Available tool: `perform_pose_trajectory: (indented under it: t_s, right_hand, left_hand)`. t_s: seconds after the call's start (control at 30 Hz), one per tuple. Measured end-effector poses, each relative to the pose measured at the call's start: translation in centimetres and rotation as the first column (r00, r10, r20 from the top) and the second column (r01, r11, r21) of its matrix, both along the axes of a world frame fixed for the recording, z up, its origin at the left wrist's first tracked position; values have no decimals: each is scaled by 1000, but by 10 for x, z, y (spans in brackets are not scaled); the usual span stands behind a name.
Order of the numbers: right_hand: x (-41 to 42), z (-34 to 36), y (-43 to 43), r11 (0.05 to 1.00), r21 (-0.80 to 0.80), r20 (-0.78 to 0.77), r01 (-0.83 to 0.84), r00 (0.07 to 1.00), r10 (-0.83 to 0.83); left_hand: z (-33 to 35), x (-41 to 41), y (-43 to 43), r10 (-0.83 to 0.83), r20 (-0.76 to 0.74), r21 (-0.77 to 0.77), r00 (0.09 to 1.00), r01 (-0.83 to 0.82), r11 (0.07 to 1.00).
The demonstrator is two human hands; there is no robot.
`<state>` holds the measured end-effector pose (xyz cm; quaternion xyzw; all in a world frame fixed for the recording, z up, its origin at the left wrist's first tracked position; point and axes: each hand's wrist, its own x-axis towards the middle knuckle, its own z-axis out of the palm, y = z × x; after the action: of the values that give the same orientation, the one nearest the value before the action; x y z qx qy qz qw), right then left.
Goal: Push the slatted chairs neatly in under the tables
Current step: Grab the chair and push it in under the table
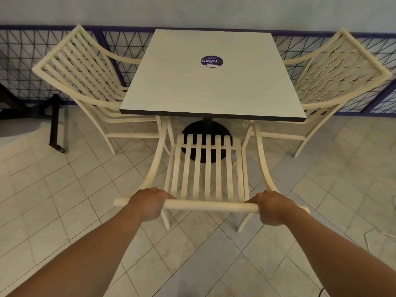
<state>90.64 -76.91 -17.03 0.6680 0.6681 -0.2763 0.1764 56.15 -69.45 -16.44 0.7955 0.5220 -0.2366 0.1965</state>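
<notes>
A cream slatted chair (206,166) stands in front of me, facing a square white table (205,88) on a black round pedestal. Its front legs and armrest ends sit at the table's near edge; most of the seat is still out from under the top. My left hand (150,203) grips the left part of the chair's round top rail (209,205). My right hand (275,207) grips the right part. Two more slatted chairs, the left chair (85,78) and the right chair (334,76), are tucked against the table's sides.
A purple-framed wire mesh fence (23,61) runs along the wall behind the table. A black table base (54,123) stands on the tiled floor at left. A white cable (377,234) lies on the tiles at far right.
</notes>
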Motion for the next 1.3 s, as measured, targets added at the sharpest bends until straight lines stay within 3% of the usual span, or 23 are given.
perform_pose_trajectory:
  t_s: [1.0,1.3]
  right_hand:
    - [12,-2,33,998,23,12,52,999,-52]
    - [15,-2,38,999,22,19,39,999,-40]
  left_hand:
    - [-9,14,34,-53,-32,93,998,56,994]
    - [-9,13,39,-34,98,69,995,27,997]
